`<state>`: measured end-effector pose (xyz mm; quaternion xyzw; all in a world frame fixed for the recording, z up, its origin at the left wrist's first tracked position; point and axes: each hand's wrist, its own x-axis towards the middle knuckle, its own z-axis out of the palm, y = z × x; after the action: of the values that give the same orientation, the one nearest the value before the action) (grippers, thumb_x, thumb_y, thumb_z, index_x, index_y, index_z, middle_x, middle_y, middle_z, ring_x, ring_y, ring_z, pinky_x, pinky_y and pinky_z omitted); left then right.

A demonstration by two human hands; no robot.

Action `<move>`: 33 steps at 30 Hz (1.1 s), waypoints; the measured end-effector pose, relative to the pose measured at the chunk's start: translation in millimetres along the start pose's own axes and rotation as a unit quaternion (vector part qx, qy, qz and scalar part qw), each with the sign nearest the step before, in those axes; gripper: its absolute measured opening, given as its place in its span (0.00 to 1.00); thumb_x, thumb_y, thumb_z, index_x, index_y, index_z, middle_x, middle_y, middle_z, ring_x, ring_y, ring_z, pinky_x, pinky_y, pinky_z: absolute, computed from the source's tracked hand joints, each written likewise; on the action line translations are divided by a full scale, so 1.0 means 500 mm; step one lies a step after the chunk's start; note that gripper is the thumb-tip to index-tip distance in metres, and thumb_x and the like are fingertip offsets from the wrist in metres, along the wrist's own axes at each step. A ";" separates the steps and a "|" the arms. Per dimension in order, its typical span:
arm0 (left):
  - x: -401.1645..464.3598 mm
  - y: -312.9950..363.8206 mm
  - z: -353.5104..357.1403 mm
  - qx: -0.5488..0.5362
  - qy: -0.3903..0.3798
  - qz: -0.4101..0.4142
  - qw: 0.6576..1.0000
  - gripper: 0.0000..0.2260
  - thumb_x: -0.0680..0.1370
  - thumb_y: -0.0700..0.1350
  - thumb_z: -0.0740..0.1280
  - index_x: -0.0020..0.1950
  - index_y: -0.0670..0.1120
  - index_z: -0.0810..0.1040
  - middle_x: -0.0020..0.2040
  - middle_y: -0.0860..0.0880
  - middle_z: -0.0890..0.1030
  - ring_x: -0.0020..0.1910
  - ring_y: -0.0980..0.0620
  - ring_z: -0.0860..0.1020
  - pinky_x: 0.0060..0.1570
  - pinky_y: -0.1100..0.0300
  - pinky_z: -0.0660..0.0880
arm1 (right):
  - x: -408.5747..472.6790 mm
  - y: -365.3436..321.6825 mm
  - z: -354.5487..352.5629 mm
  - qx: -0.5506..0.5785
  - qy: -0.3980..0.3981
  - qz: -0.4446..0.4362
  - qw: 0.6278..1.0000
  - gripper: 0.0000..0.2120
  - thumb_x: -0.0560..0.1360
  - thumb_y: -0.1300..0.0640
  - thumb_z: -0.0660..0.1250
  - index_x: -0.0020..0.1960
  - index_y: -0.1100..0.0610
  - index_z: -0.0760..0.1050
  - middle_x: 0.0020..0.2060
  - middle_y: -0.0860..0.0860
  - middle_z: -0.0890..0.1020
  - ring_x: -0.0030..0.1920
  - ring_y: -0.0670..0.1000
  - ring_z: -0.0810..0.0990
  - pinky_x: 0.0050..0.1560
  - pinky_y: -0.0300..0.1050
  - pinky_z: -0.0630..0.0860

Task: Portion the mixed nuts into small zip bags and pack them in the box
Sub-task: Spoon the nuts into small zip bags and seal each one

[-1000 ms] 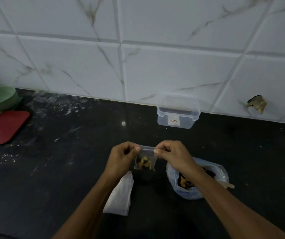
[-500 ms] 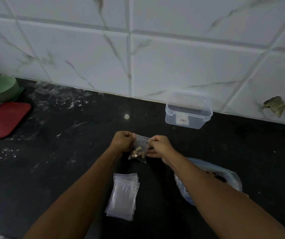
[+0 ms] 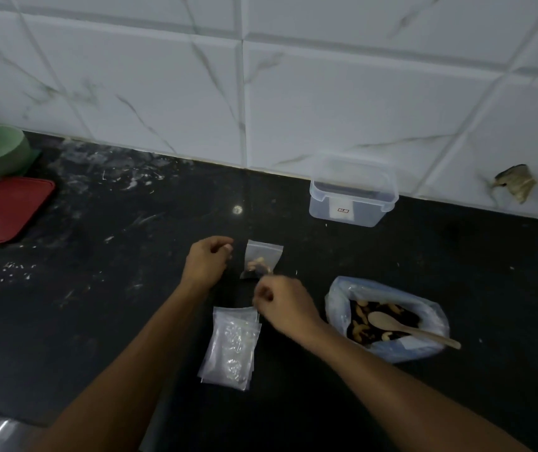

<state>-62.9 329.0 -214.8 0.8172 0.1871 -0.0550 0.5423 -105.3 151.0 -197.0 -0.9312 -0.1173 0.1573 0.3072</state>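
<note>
Between the two hands, a small clear zip bag [image 3: 262, 260] lies on the dark surface [image 3: 130, 288], nuts bunched in its lower half. Left hand [image 3: 207, 261] and right hand [image 3: 285, 305] are both loosely curled, gripping nothing. Nearer lies a stack of empty zip bags [image 3: 231, 349]; rightward, the open nut bag [image 3: 388, 321] with a wooden spoon [image 3: 407, 329]; behind, the clear box [image 3: 352, 195].

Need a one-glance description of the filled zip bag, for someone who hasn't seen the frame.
Start at the clear plastic box against the white tiled wall, then come toward the person across the black counter. The filled zip bag lies there between the two hands. Unlike the stack of empty zip bags nearer the person, it holds a small clump of nuts at its bottom.
</note>
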 end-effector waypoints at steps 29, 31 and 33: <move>-0.290 0.154 0.138 -0.019 -0.076 0.181 0.980 0.08 0.79 0.52 0.66 0.46 0.49 0.80 0.41 0.50 0.82 0.41 0.56 0.81 0.45 0.57 0.80 | -0.165 0.025 -0.184 0.117 0.176 0.096 0.973 0.08 0.74 0.50 0.70 0.39 0.53 0.78 0.34 0.48 0.82 0.37 0.45 0.80 0.40 0.43 0.77; -0.286 0.171 0.166 -0.029 -0.087 0.179 0.980 0.09 0.79 0.52 0.66 0.45 0.48 0.80 0.39 0.49 0.83 0.40 0.54 0.81 0.44 0.56 0.80 | -0.179 0.042 -0.195 0.110 0.198 0.095 0.969 0.10 0.75 0.49 0.69 0.39 0.54 0.78 0.33 0.49 0.82 0.37 0.47 0.81 0.41 0.46 0.79; -0.282 0.182 0.191 -0.024 -0.094 0.175 0.980 0.10 0.79 0.50 0.66 0.43 0.46 0.80 0.38 0.48 0.82 0.39 0.51 0.81 0.43 0.52 0.79 | -0.194 0.060 -0.207 0.102 0.199 0.103 0.969 0.09 0.75 0.50 0.69 0.41 0.55 0.78 0.34 0.49 0.82 0.37 0.46 0.81 0.41 0.45 0.79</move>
<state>-149.1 176.6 -133.4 0.8151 -0.0095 -0.0312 0.5784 -153.2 41.5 -115.1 -0.9144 0.0596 0.0106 0.4002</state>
